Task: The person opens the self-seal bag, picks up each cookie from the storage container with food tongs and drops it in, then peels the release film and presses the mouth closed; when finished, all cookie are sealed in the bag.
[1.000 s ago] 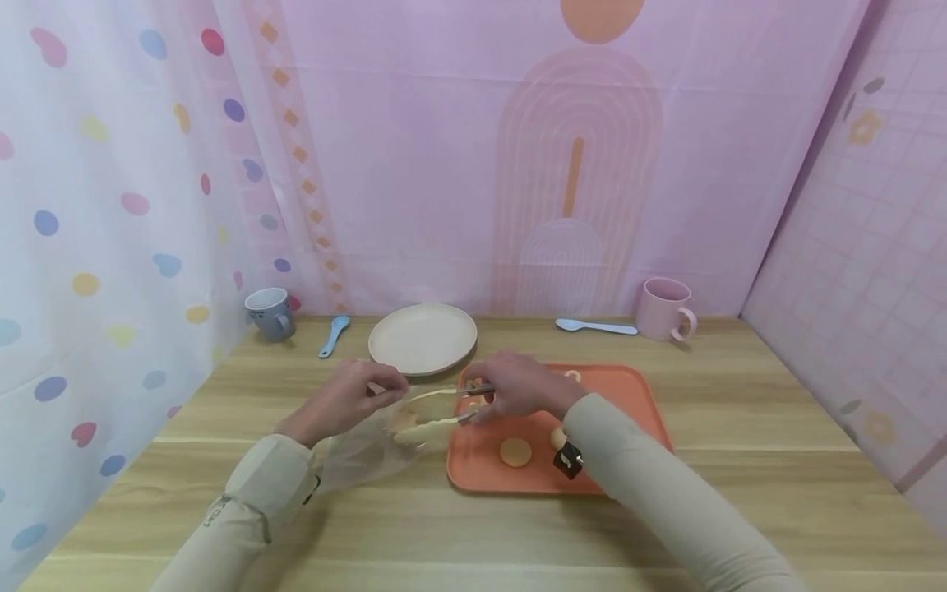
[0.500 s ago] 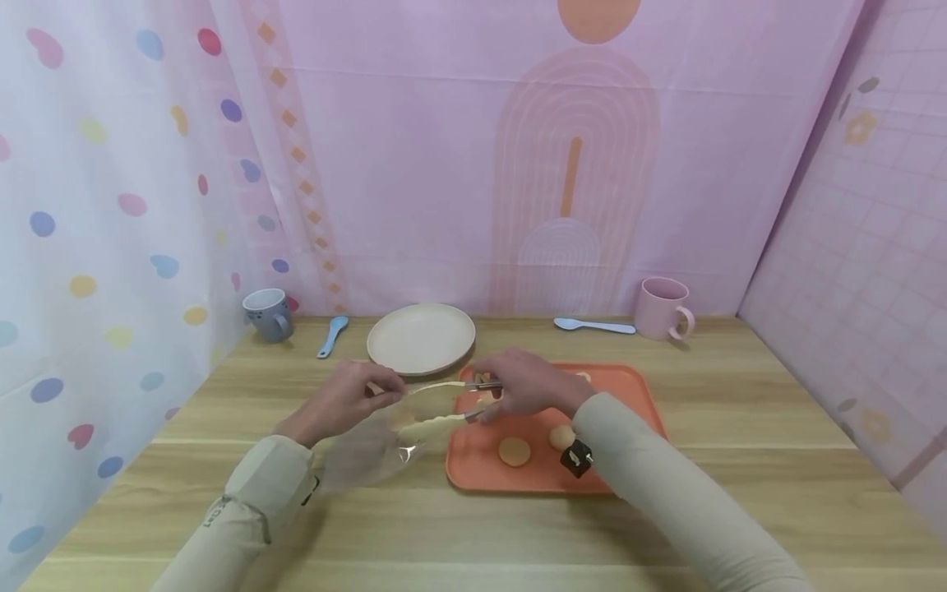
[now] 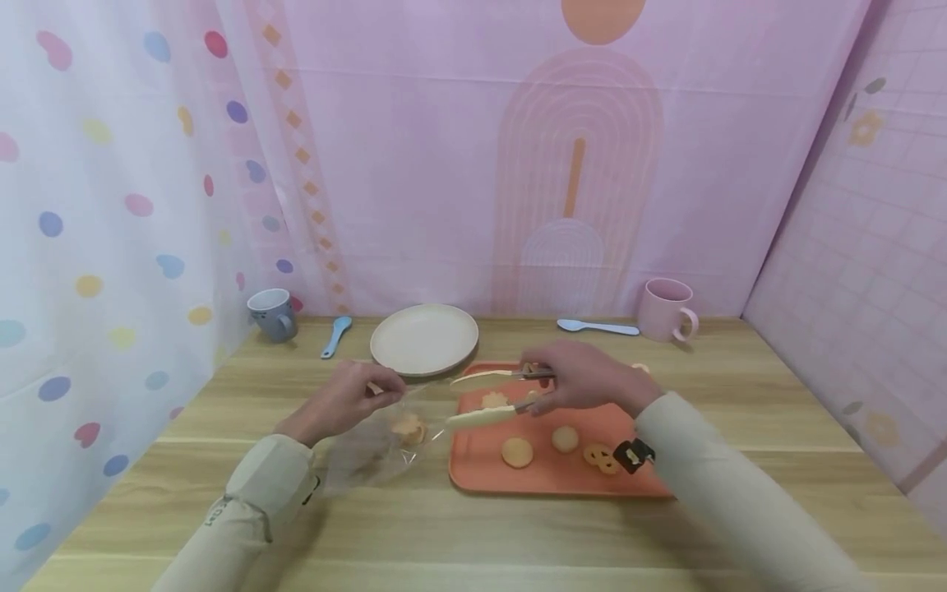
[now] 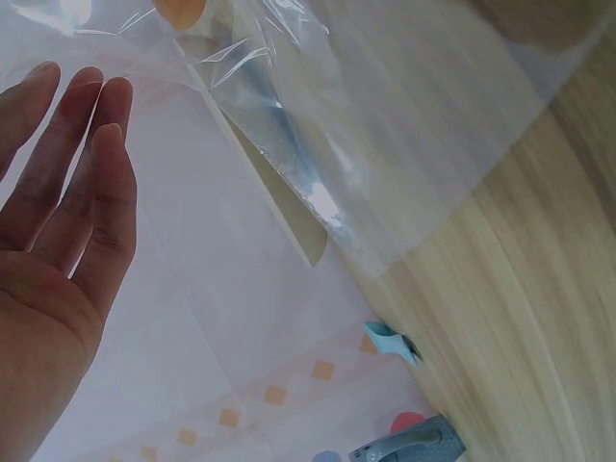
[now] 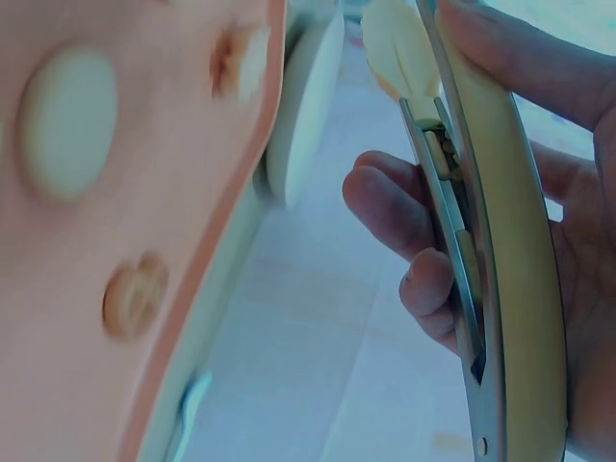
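A clear plastic bag (image 3: 362, 456) hangs from my left hand (image 3: 344, 403), whose thumb and fingertips pinch its upper edge. Inside the bag lies a flower-shaped cookie (image 3: 408, 428). My right hand (image 3: 588, 378) grips pale yellow and metal tongs (image 3: 484, 417), fingers wrapped about them in the right wrist view. The tongs' arms stand apart over the tray's left side, with nothing between their tips. On the orange tray (image 3: 473, 477) are a flat round cookie (image 3: 517, 452), a paler round cookie (image 3: 565, 439), a pretzel-shaped cookie (image 3: 601, 459) and a flower-shaped cookie (image 3: 494, 400).
Behind the bag stands a cream plate (image 3: 424, 339). A grey-blue mug (image 3: 272, 316) and a blue spoon (image 3: 336, 337) are at the back left. At the back right are a light blue spoon (image 3: 598, 327) and a pink mug (image 3: 663, 310). Curtains border the wooden table (image 3: 414, 543).
My right hand has drawn the tongs rightward out of the bag's mouth. The cookie that was at their tips now lies in the bag. My left hand has stayed in place.
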Tool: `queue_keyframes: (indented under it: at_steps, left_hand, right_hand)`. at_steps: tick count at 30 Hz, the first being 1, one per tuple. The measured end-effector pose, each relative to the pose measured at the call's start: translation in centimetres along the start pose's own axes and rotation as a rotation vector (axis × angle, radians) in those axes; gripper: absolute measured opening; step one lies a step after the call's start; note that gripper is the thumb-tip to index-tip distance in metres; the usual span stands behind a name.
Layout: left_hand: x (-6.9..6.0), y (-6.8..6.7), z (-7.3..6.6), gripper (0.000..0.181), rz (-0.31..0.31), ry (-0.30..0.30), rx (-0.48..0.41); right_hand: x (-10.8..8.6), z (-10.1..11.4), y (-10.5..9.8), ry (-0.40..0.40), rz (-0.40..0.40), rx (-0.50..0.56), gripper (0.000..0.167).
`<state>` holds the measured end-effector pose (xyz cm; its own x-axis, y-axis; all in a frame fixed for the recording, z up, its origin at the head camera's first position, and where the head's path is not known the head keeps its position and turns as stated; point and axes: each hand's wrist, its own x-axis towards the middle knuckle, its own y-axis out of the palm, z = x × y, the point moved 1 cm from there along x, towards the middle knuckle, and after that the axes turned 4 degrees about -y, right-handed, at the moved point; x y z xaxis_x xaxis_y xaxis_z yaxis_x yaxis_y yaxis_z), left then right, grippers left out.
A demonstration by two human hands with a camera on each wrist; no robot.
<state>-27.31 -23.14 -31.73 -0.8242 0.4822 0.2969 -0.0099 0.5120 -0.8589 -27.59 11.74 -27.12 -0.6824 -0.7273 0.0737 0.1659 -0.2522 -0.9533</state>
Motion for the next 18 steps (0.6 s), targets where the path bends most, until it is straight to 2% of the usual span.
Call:
queue_keyframes:
  at_steps: [5,9,18]
  left_hand:
    - [-0.1,0.0,0.0,0.007,0.002,0.007,0.003]
    - [-0.1,-0.1,-0.1,0.007,0.003,0.006,0.004]
    - [-0.1,-0.3,-0.1,0.007,0.008,-0.002,0.009]
  right_hand:
    - [-1.7,-2.1,-0.5,0.005,-0.048,0.004,0.035]
    - [-2.4,-3.6,-0.4,0.019,-0.075,-0.002,0.032]
    - [-2.2,-5.3,1.2,0.055,-0.036,-0.026,0.032]
